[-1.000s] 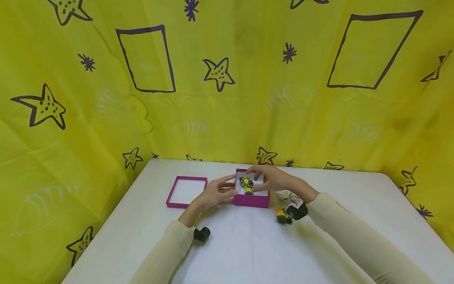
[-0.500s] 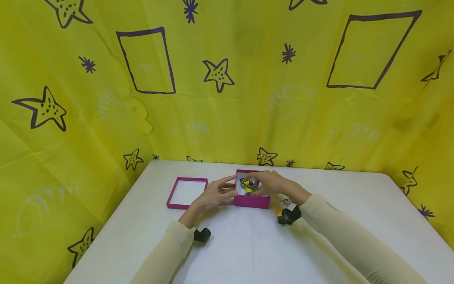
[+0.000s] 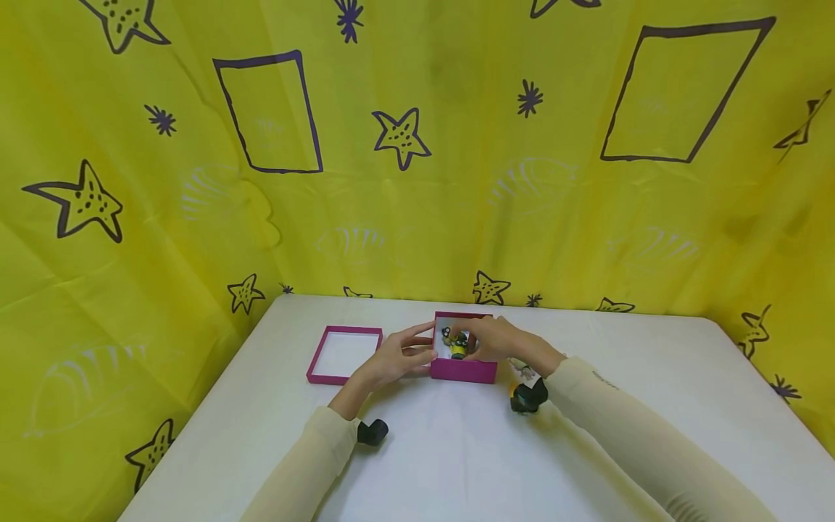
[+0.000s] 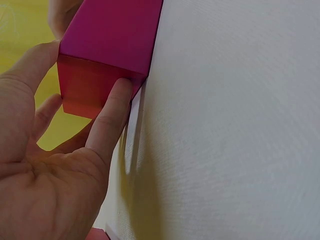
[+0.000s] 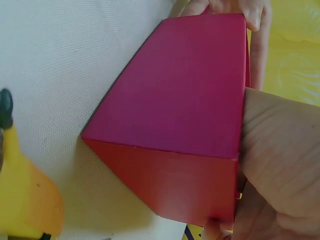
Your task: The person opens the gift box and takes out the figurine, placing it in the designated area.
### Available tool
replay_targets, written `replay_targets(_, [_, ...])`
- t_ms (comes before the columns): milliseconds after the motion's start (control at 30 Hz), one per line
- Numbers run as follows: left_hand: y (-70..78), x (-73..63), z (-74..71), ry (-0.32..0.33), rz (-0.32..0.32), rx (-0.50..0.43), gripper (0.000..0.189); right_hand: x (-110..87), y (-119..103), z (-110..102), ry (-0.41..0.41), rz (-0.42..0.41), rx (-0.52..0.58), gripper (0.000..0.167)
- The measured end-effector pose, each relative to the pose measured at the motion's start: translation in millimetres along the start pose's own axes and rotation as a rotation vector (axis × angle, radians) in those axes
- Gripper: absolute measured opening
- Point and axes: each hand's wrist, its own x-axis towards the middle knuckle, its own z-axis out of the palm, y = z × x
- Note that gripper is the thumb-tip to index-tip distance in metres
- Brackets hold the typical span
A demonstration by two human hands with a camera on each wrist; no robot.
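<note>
A magenta box with a white inside stands without its lid at the back middle of the white table. My left hand lies against its left wall, thumb at the front corner and fingers fairly straight along the side, as the left wrist view shows. Inside the box, the thumb and index finger of my right hand pinch a small yellow-and-black toy figure. A second goggled toy figure lies behind it, toward the left wall. In the right wrist view, the box wall hides most of my right fingers.
Left of the box sits its shallow lid, white side up. Another yellow toy stands on the table by my right wrist, partly covered in the head view by a black wrist mount. A patterned item lies near it. A yellow curtain hangs behind.
My right hand has drawn down and left within the box, its thumb and index finger closing around the front figure. The rear figure has ended slightly further left. My left hand stays put.
</note>
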Motion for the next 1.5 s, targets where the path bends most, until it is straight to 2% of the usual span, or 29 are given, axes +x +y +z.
replay_targets(467, [-0.1,1.1,0.1,0.007,-0.011,0.014,0.066,1.3,-2.3,1.2,0.004,0.011,-0.025,0.041])
replay_targets(1267, [0.5,0.1,-0.3,0.013,0.001,0.039,0.065,3.5,-0.5,3.6,0.01,0.014,-0.051,0.042])
replay_targets(1500, [1.8,0.0,0.2,0.015,-0.015,0.035,0.066,3.6,0.1,2.7,0.012,0.0,-0.059,0.043])
